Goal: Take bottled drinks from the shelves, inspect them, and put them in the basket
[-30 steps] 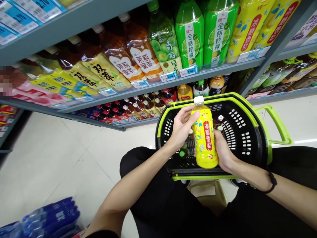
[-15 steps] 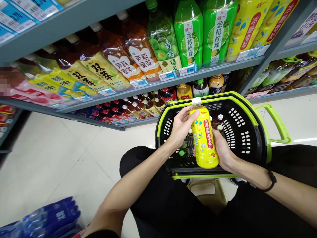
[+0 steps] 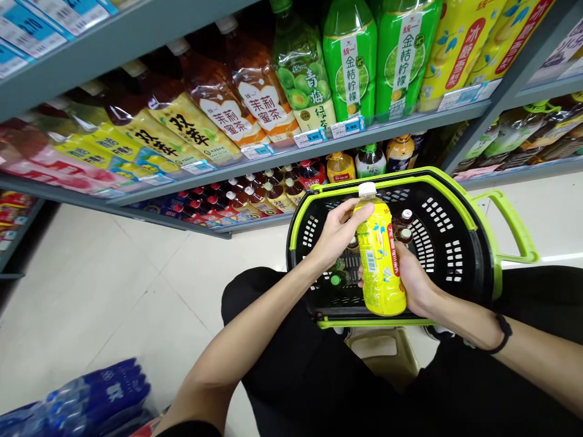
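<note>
A yellow drink bottle (image 3: 380,261) with a white cap is held above a shopping basket, its cap end away from me and part of its red label showing. My left hand (image 3: 339,233) is closed on its upper left side, the thumb lying across the front near the shoulder. Around the lower right side wraps my right hand (image 3: 414,279), with fingertips showing at the left edge. The black shopping basket (image 3: 478,261) with lime-green rim stands between my knees. Inside it lie several bottles, among them a green-capped bottle (image 3: 339,278); the held bottle hides some of them.
Ahead runs a grey shelf (image 3: 291,155) with large drink bottles, such as a green lime drink bottle (image 3: 350,67). Smaller bottles (image 3: 268,194) fill the bottom level. A blue-wrapped water pack (image 3: 104,391) sits at lower left. A beige stool (image 3: 387,364) shows below the basket.
The yellow bottle has turned about its length, so its red label has shifted right and a white barcode panel faces me. Both hands stay on it.
</note>
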Available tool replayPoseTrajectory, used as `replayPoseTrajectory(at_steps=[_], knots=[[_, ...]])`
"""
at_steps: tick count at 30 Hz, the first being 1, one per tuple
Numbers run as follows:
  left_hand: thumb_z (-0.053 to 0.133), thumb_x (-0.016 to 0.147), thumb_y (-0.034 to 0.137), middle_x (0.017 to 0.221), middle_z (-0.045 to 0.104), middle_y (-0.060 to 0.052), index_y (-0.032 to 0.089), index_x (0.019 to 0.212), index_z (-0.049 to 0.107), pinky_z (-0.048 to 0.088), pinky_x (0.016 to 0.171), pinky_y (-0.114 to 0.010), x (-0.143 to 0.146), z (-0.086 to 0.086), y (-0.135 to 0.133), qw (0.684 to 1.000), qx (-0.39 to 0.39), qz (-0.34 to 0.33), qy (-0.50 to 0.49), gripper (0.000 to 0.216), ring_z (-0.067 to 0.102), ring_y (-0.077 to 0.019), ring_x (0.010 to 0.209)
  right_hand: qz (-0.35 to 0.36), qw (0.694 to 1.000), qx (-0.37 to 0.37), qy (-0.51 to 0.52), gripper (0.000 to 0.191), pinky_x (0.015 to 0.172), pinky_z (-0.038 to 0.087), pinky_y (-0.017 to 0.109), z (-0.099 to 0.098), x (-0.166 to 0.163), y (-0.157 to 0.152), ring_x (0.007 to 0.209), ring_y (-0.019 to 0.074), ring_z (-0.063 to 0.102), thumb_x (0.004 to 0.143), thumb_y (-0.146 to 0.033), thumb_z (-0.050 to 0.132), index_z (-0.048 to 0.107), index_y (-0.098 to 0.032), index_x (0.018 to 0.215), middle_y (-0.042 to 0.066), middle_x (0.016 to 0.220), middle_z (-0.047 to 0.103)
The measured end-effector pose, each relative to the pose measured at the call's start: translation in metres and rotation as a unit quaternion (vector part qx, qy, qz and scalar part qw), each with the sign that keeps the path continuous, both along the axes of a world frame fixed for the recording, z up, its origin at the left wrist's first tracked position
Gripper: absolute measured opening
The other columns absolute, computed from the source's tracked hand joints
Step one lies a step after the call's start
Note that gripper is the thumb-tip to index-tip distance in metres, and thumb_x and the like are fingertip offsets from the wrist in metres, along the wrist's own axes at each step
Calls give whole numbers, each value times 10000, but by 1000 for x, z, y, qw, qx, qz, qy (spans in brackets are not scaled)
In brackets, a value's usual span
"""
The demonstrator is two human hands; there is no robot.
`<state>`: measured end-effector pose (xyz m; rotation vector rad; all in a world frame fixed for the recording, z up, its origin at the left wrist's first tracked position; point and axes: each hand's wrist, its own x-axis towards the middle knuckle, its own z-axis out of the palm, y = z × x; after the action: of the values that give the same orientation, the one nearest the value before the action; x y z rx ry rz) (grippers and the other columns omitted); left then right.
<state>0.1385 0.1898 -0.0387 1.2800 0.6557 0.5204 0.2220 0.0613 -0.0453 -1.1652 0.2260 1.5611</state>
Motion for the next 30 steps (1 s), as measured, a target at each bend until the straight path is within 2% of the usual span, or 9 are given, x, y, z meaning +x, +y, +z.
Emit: replayPoseTrajectory(at_steps=[8,13,16,20,23,30], knots=[[670,890,366,1172,747,-68,174,1145,745,469,845,-294,-3,1,1,998,-53,-6,-38,327,662,-228,1060,23,999,24,26,486,639,634,356,2,5,-2,602,228,723,1042,-426,323,715,-152,957,92,703,768],[707,853,378,1163,754,-87,180,1224,716,492,807,-309,-3,2,-2,995,-92,-18,-27,420,684,-234,1013,58,997,37,39,617,626,619,344,5,6,-1,586,243,724,1037,-473,241,725,-131,864,142,671,756],[759,830,399,1153,765,-96,183,1236,718,507,806,-317,-2,4,-3,996,-92,-19,-14,462,699,-241,1011,56,998,14,27,630,621,614,341,9,5,1,577,243,729,1042,-454,202,711,-140,840,151,669,760],[782,838,404,1233,750,-108,183,1243,721,515,916,-348,-1,3,-4,997,-75,-9,-21,466,676,-267,1157,59,998,8,10,592,642,624,368,8,6,3,614,254,748,1054,-437,220,698,-140,871,161,732,782],[824,812,398,1287,733,-110,189,1234,724,502,1023,-398,-1,2,-3,998,-56,-5,-36,481,649,-289,1243,50,999,18,-12,496,666,627,377,2,6,3,636,244,745,1050,-437,303,696,-169,908,111,728,779],[909,712,391,1258,748,-120,180,1206,713,490,1092,-459,-2,0,-2,999,10,-3,-36,573,686,-286,1201,-11,995,-19,-95,270,741,593,308,-9,6,8,700,171,705,1035,-334,423,661,-241,945,-9,808,773]])
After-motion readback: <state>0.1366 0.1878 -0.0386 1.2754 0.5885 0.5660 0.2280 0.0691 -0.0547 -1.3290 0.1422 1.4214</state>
